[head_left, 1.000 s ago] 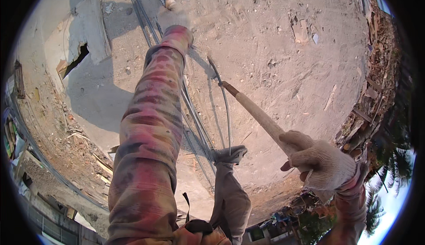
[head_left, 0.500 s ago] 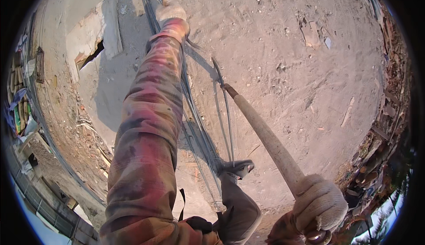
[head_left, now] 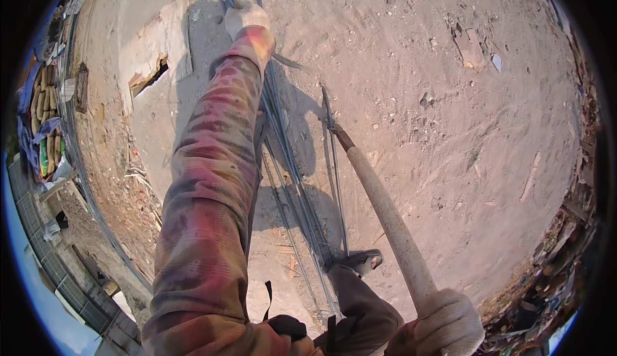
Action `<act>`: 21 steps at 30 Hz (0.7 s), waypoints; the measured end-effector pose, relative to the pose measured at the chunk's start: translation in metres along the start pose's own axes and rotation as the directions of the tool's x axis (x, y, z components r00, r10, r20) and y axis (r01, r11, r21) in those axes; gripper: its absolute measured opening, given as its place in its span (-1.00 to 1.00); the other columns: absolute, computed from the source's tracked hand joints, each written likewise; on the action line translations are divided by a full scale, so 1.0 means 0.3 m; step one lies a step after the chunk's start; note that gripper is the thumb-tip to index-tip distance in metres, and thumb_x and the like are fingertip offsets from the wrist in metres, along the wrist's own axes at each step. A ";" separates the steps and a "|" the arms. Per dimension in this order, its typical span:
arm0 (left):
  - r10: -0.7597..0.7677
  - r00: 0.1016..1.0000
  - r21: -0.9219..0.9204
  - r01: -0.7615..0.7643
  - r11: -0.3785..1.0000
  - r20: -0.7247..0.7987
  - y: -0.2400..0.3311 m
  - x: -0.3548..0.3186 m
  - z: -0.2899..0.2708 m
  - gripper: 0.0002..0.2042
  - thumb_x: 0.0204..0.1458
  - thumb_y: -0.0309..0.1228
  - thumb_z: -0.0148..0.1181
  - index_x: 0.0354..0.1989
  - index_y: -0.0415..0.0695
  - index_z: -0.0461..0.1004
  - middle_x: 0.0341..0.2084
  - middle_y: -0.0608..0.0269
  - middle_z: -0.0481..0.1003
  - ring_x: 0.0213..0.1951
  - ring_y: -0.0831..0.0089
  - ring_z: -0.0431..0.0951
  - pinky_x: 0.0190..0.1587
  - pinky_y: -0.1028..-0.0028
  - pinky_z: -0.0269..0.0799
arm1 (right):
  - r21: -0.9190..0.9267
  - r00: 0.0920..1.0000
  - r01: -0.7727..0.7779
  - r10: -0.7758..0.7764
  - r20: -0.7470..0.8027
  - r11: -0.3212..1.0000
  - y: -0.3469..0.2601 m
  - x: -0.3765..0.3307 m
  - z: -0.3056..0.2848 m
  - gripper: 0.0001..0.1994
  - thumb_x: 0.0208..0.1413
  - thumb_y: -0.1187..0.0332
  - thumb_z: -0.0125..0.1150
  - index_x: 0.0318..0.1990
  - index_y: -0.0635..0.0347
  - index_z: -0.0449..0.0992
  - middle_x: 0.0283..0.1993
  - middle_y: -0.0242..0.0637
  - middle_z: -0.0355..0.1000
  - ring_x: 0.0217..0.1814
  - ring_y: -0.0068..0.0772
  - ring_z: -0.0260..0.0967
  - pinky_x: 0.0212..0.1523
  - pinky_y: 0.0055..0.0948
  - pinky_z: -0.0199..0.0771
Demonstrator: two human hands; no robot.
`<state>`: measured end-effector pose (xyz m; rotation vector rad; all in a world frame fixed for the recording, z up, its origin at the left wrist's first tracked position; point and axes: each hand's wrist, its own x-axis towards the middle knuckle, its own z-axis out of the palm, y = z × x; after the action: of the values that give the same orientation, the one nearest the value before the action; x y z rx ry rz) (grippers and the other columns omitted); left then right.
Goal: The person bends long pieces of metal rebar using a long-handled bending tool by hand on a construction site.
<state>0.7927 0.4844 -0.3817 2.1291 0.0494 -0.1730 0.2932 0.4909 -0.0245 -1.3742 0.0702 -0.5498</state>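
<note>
While gripped at both ends: left hand (head_left: 246, 17), gloved, fingers wrapped round thin steel rods (head_left: 289, 163) near the ground's top edge. Right hand (head_left: 448, 322), knit glove, closed on a pale round wooden handle (head_left: 392, 218) at bottom right; rusty metal tip hooked at the rods mid-ground. Rods dark, long, slightly bowed, bundled, pinned under a sandalled foot (head_left: 361, 261). Ground (head_left: 450, 131) sandy, pebbled, dusty.
</note>
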 end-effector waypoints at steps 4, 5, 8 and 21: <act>-0.063 0.995 -0.213 0.078 0.974 0.075 0.119 -0.095 -0.096 -0.51 0.16 0.10 -0.16 -0.51 -0.11 0.33 -0.65 0.27 0.33 -0.59 0.30 0.33 -0.51 0.31 0.23 | -0.057 0.993 -0.065 0.059 -0.100 0.996 -0.027 0.065 0.052 -0.70 -0.13 0.32 0.31 -0.69 0.12 0.27 -0.68 -0.31 0.34 -0.63 -0.32 0.29 -0.56 -0.25 0.26; -0.155 0.968 -0.356 0.217 0.909 0.196 0.138 -0.098 -0.131 -0.49 0.16 0.12 -0.17 -0.54 -0.11 0.31 -0.68 0.28 0.31 -0.62 0.30 0.31 -0.54 0.30 0.22 | -0.065 0.990 -0.081 0.073 -0.117 0.995 -0.040 0.092 0.066 -0.69 -0.12 0.33 0.31 -0.69 0.12 0.27 -0.68 -0.31 0.33 -0.63 -0.32 0.28 -0.57 -0.25 0.26; -0.258 0.825 -0.493 0.519 0.698 0.503 0.192 -0.082 -0.192 -0.43 0.15 0.21 -0.23 -0.60 -0.07 0.24 -0.76 0.31 0.22 -0.73 0.33 0.18 -0.63 0.27 0.11 | -0.079 0.983 -0.109 0.095 -0.158 0.991 -0.070 0.180 0.104 -0.68 -0.09 0.34 0.31 -0.69 0.12 0.27 -0.69 -0.33 0.32 -0.64 -0.33 0.24 -0.57 -0.24 0.25; -0.040 0.978 0.003 0.040 0.999 0.207 0.359 -0.273 0.023 -0.41 0.19 0.10 -0.22 -0.10 -0.26 0.46 -0.27 -0.10 0.56 -0.22 -0.05 0.56 -0.24 0.25 0.45 | -0.209 0.905 -0.265 0.168 -0.391 0.941 0.081 0.612 0.181 -0.72 -0.11 0.20 0.33 -0.65 0.15 0.43 -0.74 -0.39 0.33 -0.74 -0.31 0.28 -0.54 -0.30 0.34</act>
<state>0.7221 0.4237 -0.2832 2.0989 -0.0302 -0.4168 0.4812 0.4672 0.0132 -1.4756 0.6152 -0.6186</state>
